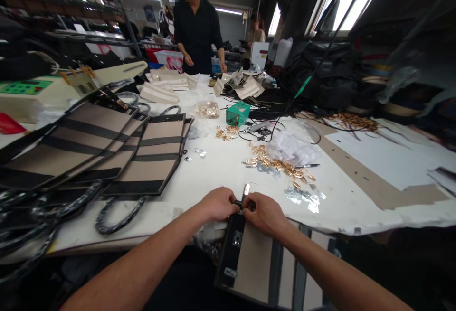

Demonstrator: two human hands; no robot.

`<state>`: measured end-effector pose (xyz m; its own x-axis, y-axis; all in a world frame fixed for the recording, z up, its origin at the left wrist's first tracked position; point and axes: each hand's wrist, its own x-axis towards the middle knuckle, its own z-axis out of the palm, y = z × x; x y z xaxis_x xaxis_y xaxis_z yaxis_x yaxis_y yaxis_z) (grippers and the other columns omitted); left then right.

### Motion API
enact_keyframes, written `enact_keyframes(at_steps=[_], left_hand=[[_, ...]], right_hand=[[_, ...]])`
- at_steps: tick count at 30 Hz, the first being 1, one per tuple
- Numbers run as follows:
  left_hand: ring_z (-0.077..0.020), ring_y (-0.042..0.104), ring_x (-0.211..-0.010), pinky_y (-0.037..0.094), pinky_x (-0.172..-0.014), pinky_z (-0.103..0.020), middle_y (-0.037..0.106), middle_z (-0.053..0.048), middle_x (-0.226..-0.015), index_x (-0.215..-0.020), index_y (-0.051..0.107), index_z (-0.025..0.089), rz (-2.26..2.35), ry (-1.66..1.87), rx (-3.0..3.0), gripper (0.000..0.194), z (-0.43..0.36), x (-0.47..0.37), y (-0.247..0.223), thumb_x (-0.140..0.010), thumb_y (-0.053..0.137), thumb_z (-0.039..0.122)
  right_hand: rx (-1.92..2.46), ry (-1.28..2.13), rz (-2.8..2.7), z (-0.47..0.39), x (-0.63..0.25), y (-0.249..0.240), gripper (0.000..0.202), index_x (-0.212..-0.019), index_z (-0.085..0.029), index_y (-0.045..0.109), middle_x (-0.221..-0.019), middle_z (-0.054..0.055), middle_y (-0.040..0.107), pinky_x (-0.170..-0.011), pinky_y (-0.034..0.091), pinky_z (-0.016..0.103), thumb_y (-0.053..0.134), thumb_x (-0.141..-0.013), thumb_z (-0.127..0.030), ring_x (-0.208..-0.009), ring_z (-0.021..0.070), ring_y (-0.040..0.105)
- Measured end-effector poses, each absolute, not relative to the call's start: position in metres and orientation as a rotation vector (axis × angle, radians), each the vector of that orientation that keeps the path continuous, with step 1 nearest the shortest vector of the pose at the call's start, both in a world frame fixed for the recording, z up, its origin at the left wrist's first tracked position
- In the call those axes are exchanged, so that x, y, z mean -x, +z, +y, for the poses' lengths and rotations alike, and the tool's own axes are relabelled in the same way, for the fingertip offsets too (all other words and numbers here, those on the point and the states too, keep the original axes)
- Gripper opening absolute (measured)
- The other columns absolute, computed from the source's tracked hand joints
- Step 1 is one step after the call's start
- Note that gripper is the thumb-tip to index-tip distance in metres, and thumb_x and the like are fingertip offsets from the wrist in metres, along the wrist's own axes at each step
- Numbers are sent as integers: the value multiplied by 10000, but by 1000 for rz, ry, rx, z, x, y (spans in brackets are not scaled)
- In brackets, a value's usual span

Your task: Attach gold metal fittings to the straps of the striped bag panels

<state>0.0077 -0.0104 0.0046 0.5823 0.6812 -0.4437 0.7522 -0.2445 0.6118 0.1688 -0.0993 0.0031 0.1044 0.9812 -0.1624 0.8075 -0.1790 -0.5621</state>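
Note:
A beige and black bag panel (254,263) rests at the table's front edge, tilted down towards me. Along its black border sit small metal plates (237,238). Fingers of my left hand (221,203) are closed on the panel's far black end. Close beside it, my right hand (266,213) pinches at the same spot; what lies between its fingertips is too small and covered to make out. A dark strap with a shiny metal tip (246,189) sticks out beyond both hands.
Finished-looking bag panels (153,149) with wrapped handles (119,216) are stacked left. Gold metal fittings (265,156) and thin silver plates (302,196) lie ahead, near a green box (238,113) with a cable. Cardboard (370,178) lies right. A person (197,26) stands across the table.

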Motion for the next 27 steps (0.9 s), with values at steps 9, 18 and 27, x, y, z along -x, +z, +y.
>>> enact_keyframes(at_steps=[9,18,27], left_hand=[[-105,474,-396,374,-421,-230,543,54,-502,-791,733,170,1061,-105,-1638,132,-4,-11,-4,-728,633,228],[-85,408,-353,317,-351,-222,551,51,-480,-743,727,142,1100,-61,-1454,73,3,-15,-9,-701,679,179],[-84,379,-339,294,-349,-227,514,69,-443,-742,734,155,1101,-34,-1428,62,3,-14,-16,-697,706,188]], right_hand=[[1921,932,-1556,-93,-181,20,64,-737,-230,707,-683,-16,664,-605,376,266,658,-775,-246,-656,153,584],[1035,689,-839,-106,-170,35,294,-717,-216,549,-536,-66,430,-464,391,257,606,-937,-403,-439,107,447],[947,729,-860,-95,-154,8,300,-698,-212,538,-526,-68,407,-450,355,256,564,-973,-330,-431,102,426]])
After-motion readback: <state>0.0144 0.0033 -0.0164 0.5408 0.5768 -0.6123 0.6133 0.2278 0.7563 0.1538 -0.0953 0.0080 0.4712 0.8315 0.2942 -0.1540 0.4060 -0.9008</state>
